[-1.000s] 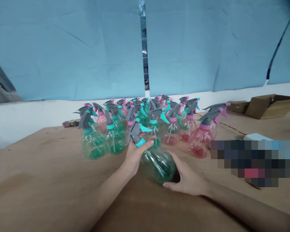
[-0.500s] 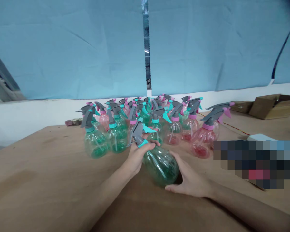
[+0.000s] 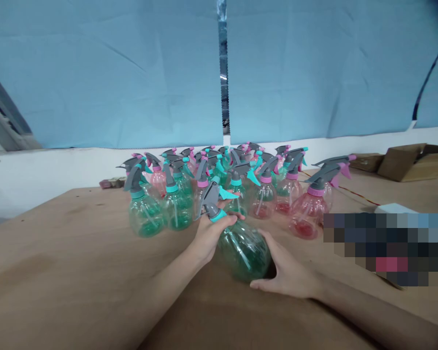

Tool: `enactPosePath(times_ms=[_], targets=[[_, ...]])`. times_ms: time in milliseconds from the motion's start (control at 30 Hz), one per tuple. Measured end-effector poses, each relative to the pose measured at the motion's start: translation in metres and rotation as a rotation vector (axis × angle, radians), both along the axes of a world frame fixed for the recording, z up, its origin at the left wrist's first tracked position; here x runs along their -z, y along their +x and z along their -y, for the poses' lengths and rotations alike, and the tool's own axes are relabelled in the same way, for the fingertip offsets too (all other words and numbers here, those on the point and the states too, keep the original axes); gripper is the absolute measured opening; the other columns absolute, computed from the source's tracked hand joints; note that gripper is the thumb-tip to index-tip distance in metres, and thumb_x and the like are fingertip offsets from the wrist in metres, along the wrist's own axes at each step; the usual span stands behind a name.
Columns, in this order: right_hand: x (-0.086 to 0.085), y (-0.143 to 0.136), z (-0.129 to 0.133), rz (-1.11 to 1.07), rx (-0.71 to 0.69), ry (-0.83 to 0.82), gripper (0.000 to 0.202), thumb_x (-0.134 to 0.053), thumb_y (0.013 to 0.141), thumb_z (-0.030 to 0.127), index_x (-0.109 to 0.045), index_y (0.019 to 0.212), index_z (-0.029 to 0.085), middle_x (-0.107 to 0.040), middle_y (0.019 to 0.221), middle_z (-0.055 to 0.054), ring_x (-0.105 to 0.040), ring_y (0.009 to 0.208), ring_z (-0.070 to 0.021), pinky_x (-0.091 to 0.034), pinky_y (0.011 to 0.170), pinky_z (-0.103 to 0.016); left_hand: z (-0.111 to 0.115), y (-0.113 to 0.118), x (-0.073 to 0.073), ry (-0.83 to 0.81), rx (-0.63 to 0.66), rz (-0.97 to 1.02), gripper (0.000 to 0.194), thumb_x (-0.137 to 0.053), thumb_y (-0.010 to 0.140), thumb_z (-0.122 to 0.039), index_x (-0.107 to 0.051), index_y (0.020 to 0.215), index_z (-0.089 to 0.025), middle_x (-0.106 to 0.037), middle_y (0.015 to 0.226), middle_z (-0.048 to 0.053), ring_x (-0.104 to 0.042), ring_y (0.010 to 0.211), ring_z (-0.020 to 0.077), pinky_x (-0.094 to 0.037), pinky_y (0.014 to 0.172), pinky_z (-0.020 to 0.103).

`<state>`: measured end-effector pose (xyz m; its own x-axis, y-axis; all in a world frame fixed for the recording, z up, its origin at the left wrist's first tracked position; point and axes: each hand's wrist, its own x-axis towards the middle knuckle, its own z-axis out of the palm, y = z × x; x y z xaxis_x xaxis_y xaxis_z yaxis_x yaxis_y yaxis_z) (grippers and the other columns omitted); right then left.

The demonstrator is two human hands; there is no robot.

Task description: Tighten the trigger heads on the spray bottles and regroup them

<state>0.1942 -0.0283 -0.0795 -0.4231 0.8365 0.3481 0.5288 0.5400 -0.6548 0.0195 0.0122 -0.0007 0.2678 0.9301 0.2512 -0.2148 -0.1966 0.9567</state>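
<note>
A clear green spray bottle (image 3: 245, 250) with a grey trigger head and turquoise collar is tilted in front of me, its head leaning up and left. My left hand (image 3: 209, 236) is wrapped round its neck just below the collar, the thumb lying across the front. Against the bottle's lower right side my right hand (image 3: 286, 270) is cupped, thumb near the base and fingers partly hidden behind. Beyond stand several more spray bottles, among them a green bottle (image 3: 146, 216) on the left and a pink bottle (image 3: 305, 214) on the right.
The wooden table (image 3: 76, 272) runs back to a white wall base under a blue sheet (image 3: 131, 73). Open cardboard boxes (image 3: 405, 163) sit at the back right, near a thin red-yellow wire (image 3: 361, 195) and a white box (image 3: 396, 209). A pixelated patch covers part of the right side.
Almost nothing differs. The whole view has shifted very slightly, and both hands keep the same hold on the tilted green spray bottle.
</note>
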Motion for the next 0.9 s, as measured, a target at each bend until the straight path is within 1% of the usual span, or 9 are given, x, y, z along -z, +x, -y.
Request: enactPosePath(times_ms=[67,167,300,433,533,633,733,900], targets=[[0.0008,0.0002,0.0,-0.001,0.002,-0.001,0.087,-0.071,0.066,0.039,-0.019,0.134,0.022,-0.038,0.136,-0.014,-0.038,0.123,-0.0315,-0.035,0.1,-0.05,-0.001,-0.0004,0.0008,0.012,0.008,0.011,0.03,-0.06,0.066,-0.018,-0.063,0.096,-0.02,-0.066,0.09,0.003,-0.061,0.072,0.016,-0.043,0.086,0.038],[0.0021,0.0007,-0.0003,0.0,0.004,0.003,0.087,-0.071,0.067,0.039,-0.018,0.134,0.023,-0.037,0.136,-0.014,-0.038,0.123,-0.0316,-0.034,0.1,-0.051,-0.0012,-0.0005,0.0013,0.013,0.016,0.026,0.028,-0.059,0.067,-0.017,-0.064,0.095,-0.021,-0.066,0.09,0.002,-0.06,0.072,0.0143,-0.041,0.087,0.036],[0.0021,0.0011,-0.0005,0.003,-0.002,0.003,0.087,-0.07,0.067,0.039,-0.019,0.135,0.023,-0.036,0.137,-0.013,-0.038,0.124,-0.0317,-0.034,0.1,-0.05,0.0007,0.0003,-0.0002,-0.008,0.002,0.029,0.025,-0.06,0.065,-0.017,-0.064,0.09,-0.019,-0.066,0.082,0.002,-0.06,0.072,0.0158,-0.043,0.083,0.036],[0.0027,0.0008,-0.0006,0.003,0.006,-0.01,0.088,-0.071,0.066,0.039,-0.018,0.135,0.022,-0.037,0.136,-0.013,-0.038,0.124,-0.0316,-0.034,0.101,-0.05,0.0026,0.0014,-0.0006,-0.026,-0.068,0.019,0.018,-0.059,0.064,-0.017,-0.065,0.081,-0.017,-0.063,0.069,0.002,-0.06,0.074,0.018,-0.043,0.081,0.036],[0.0039,0.0008,-0.001,-0.012,-0.001,0.004,0.09,-0.071,0.066,0.038,-0.017,0.136,0.021,-0.036,0.137,-0.014,-0.036,0.125,-0.0319,-0.032,0.101,-0.051,0.0023,0.0019,0.0009,-0.026,-0.092,0.029,0.016,-0.06,0.063,-0.017,-0.065,0.079,-0.016,-0.063,0.069,0.001,-0.06,0.073,0.0169,-0.043,0.082,0.035],[0.0034,0.001,-0.0008,-0.007,0.004,0.002,0.088,-0.071,0.066,0.038,-0.02,0.135,0.021,-0.036,0.137,-0.014,-0.037,0.125,-0.0319,-0.033,0.1,-0.051,0.0013,0.0017,0.0025,-0.013,-0.075,0.057,0.019,-0.06,0.064,-0.016,-0.065,0.083,-0.017,-0.065,0.078,0.002,-0.06,0.069,0.015,-0.043,0.082,0.034],[0.0015,0.0011,0.0001,0.005,-0.001,-0.008,0.085,-0.07,0.067,0.038,-0.021,0.135,0.021,-0.036,0.138,-0.014,-0.037,0.124,-0.0312,-0.034,0.1,-0.05,0.0007,0.0009,0.0036,-0.002,-0.041,0.053,0.024,-0.06,0.065,-0.017,-0.065,0.089,-0.018,-0.066,0.085,0.003,-0.061,0.07,0.0155,-0.042,0.084,0.036],[-0.0005,0.0005,0.0006,0.018,0.007,-0.001,0.087,-0.07,0.067,0.038,-0.019,0.135,0.02,-0.035,0.138,-0.015,-0.037,0.125,-0.0315,-0.034,0.101,-0.051,0.0001,-0.0003,0.0053,0.002,-0.039,0.046,0.027,-0.06,0.066,-0.018,-0.065,0.093,-0.018,-0.066,0.078,0.002,-0.061,0.071,0.0167,-0.043,0.083,0.036]])
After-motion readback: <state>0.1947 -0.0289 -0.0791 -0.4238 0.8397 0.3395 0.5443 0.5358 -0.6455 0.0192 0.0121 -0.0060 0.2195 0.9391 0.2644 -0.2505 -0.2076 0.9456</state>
